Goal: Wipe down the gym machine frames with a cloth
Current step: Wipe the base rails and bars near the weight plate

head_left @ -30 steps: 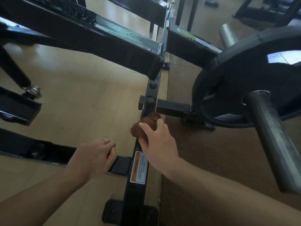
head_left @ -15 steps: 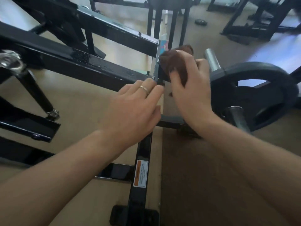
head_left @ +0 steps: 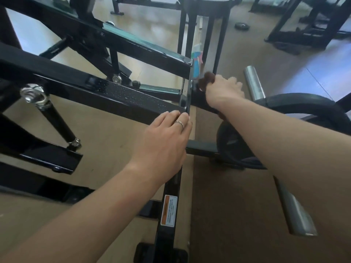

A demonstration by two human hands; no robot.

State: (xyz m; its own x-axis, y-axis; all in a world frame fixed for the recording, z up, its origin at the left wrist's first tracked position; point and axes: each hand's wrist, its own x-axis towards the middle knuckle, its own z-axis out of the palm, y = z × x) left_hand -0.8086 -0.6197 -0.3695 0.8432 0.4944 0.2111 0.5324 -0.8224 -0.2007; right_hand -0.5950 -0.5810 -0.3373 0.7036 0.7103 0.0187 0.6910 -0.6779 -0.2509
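Head view: one brown cloth [head_left: 206, 80], bunched, is pinched in the right hand [head_left: 223, 92] against the black frame's upright plate [head_left: 187, 95]. One frame beam [head_left: 114, 95] runs lengthwise from far left toward centre. Left hand [head_left: 165, 143], fingers [head_left: 171, 118] straight and together, rests on the beam's end.

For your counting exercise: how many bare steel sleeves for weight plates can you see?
2. One sleeve sticks up just right of the right hand that holds the cloth; another sleeve lies at lower right, nearest the camera. Others may be hidden behind the frames.
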